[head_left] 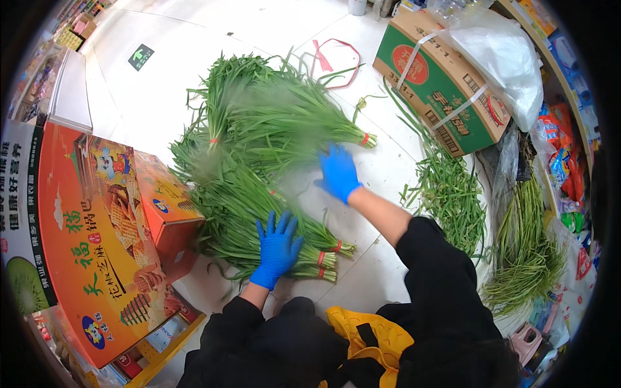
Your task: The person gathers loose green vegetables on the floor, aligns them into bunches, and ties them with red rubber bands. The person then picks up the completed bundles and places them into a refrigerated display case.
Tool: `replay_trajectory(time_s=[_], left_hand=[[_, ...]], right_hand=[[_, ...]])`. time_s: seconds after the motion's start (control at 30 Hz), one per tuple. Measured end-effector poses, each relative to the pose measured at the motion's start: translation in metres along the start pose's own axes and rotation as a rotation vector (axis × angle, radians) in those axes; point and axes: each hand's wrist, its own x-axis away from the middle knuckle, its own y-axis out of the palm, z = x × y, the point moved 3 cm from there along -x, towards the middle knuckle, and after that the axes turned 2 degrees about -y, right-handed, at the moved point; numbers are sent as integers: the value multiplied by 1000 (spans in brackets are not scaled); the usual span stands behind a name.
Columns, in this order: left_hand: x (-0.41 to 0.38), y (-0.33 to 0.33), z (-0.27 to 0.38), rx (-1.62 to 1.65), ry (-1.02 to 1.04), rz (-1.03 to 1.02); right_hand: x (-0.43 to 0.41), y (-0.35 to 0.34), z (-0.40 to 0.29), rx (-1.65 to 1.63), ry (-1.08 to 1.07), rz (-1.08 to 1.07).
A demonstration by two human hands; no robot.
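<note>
My left hand (279,246), in a blue glove, lies palm down with fingers spread on the lower bundles of long green leaves, probably garlic chives (233,213). My right hand (338,173), also blue-gloved, has its fingers apart beside the stem end of an upper bundle (291,111); whether its fingertips touch the leaves I cannot tell. Red bands (365,139) bind the bundles near their cut stems. Most stem ends point right, while one bundle (217,106) at the upper left has its band lower down. A blurred patch covers part of the leaves.
Orange printed cartons (102,233) stand at the left. A strapped green and brown carton (441,82) with a white plastic bag (504,63) is at the upper right. Loose leaf scraps (451,194) and a heap of thin stalks (524,247) lie right. A red strap loop (356,72) lies on the tiles.
</note>
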Motion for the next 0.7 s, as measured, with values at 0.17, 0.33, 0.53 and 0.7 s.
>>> replay_trajectory(time_s=[0.17, 0.33, 0.53, 0.7], left_hand=[[-1, -19, 5, 177, -30, -32], [1, -19, 5, -90, 55, 18], [-68, -55, 29, 2442, -131, -375], [-112, -101, 6, 1745, 38, 273]], right_hand=[[-46, 32, 25, 368, -10, 203], [-60, -46, -6, 18, 17, -236], [-46, -182, -66, -486, -131, -628], [61, -199, -47, -355, -201, -415]])
